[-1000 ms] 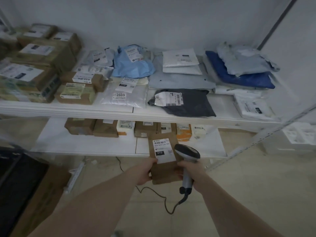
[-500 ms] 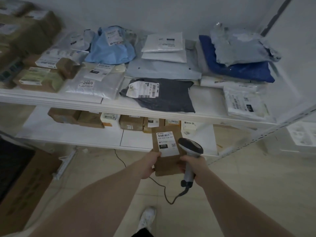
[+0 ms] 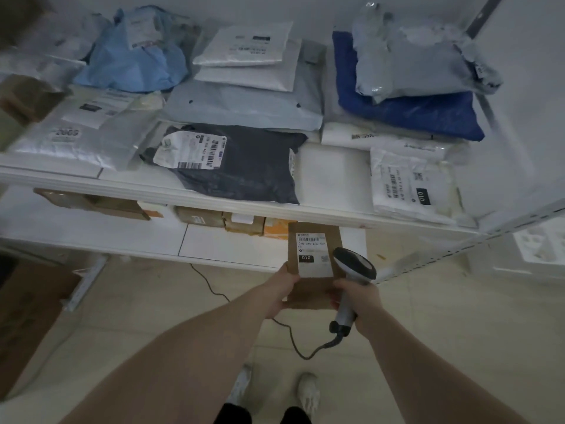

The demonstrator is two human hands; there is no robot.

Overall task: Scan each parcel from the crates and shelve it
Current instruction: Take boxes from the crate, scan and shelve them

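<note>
A flat brown cardboard parcel (image 3: 308, 289) with a white label marked 010 is held upright in front of the lower shelf. My left hand (image 3: 281, 290) grips its left edge. My right hand (image 3: 362, 301) grips the handle of a corded barcode scanner (image 3: 354, 267), whose dark head sits right beside the label. The white upper shelf (image 3: 333, 175) holds many bagged parcels, among them a dark grey bag (image 3: 244, 166) and a white bag marked 010 (image 3: 409, 188).
Small cardboard boxes (image 3: 211, 217) line the back of the lower shelf (image 3: 232, 246). A blue bag (image 3: 412, 114) and grey bags are stacked at the upper right. A brown carton (image 3: 27, 316) stands on the floor at left. The scanner cable (image 3: 293, 338) trails over the tiled floor. My feet are below.
The view has swung right and closer to the shelves. Parcel and scanner have moved right together, held the same way. My feet have come into view.
</note>
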